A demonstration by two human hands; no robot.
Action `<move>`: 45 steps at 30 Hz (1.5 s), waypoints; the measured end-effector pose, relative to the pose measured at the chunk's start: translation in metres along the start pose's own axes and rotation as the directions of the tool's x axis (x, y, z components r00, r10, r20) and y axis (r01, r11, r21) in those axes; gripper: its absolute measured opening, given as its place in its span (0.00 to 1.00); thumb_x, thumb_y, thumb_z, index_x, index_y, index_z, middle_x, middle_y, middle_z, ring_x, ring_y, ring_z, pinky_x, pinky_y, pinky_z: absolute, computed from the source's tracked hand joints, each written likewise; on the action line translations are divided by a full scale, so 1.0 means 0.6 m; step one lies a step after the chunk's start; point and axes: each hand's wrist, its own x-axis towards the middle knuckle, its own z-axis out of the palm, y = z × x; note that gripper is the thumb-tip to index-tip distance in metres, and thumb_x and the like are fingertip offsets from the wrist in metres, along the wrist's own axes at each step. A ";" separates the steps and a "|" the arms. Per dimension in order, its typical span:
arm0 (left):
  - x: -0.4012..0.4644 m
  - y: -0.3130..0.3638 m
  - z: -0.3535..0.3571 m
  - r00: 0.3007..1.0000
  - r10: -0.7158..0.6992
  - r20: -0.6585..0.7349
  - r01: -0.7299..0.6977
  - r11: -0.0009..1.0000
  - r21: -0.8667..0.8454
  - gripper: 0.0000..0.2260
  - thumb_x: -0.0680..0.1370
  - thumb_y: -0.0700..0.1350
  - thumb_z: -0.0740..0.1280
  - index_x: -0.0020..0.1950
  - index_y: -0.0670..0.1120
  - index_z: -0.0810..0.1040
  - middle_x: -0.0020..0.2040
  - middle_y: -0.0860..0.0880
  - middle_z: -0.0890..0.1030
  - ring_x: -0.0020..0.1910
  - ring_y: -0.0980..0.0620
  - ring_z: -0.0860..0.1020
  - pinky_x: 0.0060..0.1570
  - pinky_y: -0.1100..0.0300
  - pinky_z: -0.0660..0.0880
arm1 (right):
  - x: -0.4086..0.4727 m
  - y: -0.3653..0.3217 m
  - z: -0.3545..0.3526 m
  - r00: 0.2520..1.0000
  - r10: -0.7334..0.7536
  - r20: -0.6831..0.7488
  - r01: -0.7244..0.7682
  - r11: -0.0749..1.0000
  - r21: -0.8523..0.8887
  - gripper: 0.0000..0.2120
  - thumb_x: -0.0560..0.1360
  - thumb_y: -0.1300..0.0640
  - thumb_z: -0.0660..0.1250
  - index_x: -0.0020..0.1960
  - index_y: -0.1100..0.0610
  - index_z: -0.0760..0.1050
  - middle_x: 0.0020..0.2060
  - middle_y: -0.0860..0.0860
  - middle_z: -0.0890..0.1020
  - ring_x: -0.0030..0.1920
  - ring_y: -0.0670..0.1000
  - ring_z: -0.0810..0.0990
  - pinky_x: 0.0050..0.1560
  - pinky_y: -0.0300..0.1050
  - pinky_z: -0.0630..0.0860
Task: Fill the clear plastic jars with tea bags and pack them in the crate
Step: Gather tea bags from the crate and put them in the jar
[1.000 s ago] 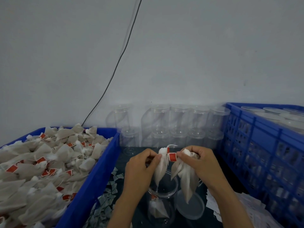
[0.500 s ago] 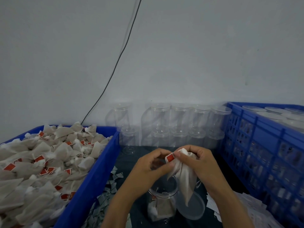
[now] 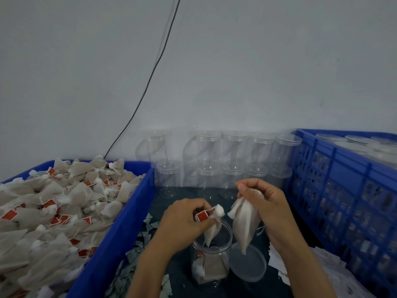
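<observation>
Left hand (image 3: 184, 220): fingers pinching one tea bag (image 3: 211, 230), its tip hanging inside the open jar (image 3: 211, 252) on the tabletop. Right hand (image 3: 266, 203): fingers gripping several bags (image 3: 243, 226) beside the jar.

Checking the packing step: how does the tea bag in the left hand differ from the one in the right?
The left hand's tea bag hangs over the open jar; the right hand's tea bag hangs beside it, above the loose lid. The left one shows a red tag; the right one looks larger. Both are pale, pinched at the top.
</observation>
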 end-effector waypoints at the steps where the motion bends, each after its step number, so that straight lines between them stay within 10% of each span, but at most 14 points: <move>1: -0.002 0.000 0.000 0.999 0.007 0.051 -0.010 0.998 0.058 0.06 0.72 0.58 0.71 0.47 0.60 0.78 0.44 0.63 0.80 0.45 0.67 0.75 0.51 0.62 0.75 | 0.000 -0.001 -0.001 1.000 -0.003 -0.009 0.003 1.000 0.005 0.03 0.69 0.54 0.71 0.41 0.53 0.82 0.35 0.50 0.83 0.34 0.47 0.79 0.34 0.37 0.76; 7: -0.002 0.003 -0.006 0.999 0.037 0.032 -0.032 0.987 -0.155 0.11 0.77 0.44 0.67 0.54 0.60 0.77 0.49 0.63 0.80 0.51 0.65 0.78 0.53 0.66 0.74 | -0.004 -0.002 0.003 0.999 -0.004 0.045 0.002 0.999 0.040 0.07 0.67 0.52 0.70 0.42 0.54 0.82 0.37 0.51 0.83 0.34 0.45 0.79 0.32 0.34 0.75; 13: -0.001 0.026 -0.004 0.999 0.015 -0.034 -0.030 0.872 -0.488 0.16 0.74 0.61 0.62 0.56 0.55 0.78 0.49 0.57 0.83 0.48 0.58 0.81 0.48 0.63 0.78 | -0.006 0.006 0.023 0.989 -0.014 0.149 -0.001 0.995 0.100 0.06 0.68 0.53 0.70 0.43 0.53 0.82 0.40 0.53 0.84 0.38 0.50 0.82 0.36 0.39 0.77; 21: 0.001 0.029 0.010 1.000 -0.009 0.004 0.009 0.833 -0.553 0.15 0.70 0.54 0.70 0.52 0.48 0.81 0.45 0.48 0.84 0.46 0.48 0.83 0.48 0.55 0.81 | -0.007 0.005 0.020 0.949 0.037 0.313 -0.056 0.997 0.050 0.15 0.63 0.53 0.76 0.50 0.51 0.82 0.48 0.54 0.84 0.47 0.52 0.83 0.46 0.43 0.79; 33: -0.001 0.015 -0.006 0.986 -0.142 -0.091 0.107 0.943 -0.314 0.03 0.74 0.43 0.71 0.45 0.47 0.77 0.43 0.52 0.83 0.44 0.52 0.82 0.48 0.50 0.81 | -0.002 -0.002 -0.012 0.992 0.102 0.069 -0.074 0.941 -0.331 0.20 0.64 0.61 0.78 0.51 0.45 0.78 0.51 0.44 0.81 0.46 0.49 0.82 0.37 0.38 0.77; 39: -0.007 0.010 -0.005 0.974 -0.089 0.211 0.066 0.991 0.114 0.07 0.73 0.58 0.70 0.46 0.57 0.80 0.41 0.62 0.78 0.39 0.66 0.74 0.44 0.64 0.73 | -0.003 -0.012 -0.016 0.998 -0.055 -0.037 0.048 0.986 -0.162 0.11 0.67 0.62 0.76 0.47 0.51 0.81 0.43 0.46 0.84 0.34 0.41 0.79 0.28 0.33 0.72; 45: -0.003 0.007 -0.013 0.993 -0.058 -0.098 0.066 0.995 0.077 0.07 0.78 0.47 0.66 0.43 0.59 0.77 0.42 0.62 0.78 0.43 0.64 0.75 0.49 0.64 0.73 | 0.003 0.005 0.010 0.976 -0.133 -0.174 0.123 0.990 -0.066 0.05 0.71 0.62 0.73 0.44 0.54 0.81 0.38 0.48 0.83 0.37 0.45 0.79 0.34 0.34 0.75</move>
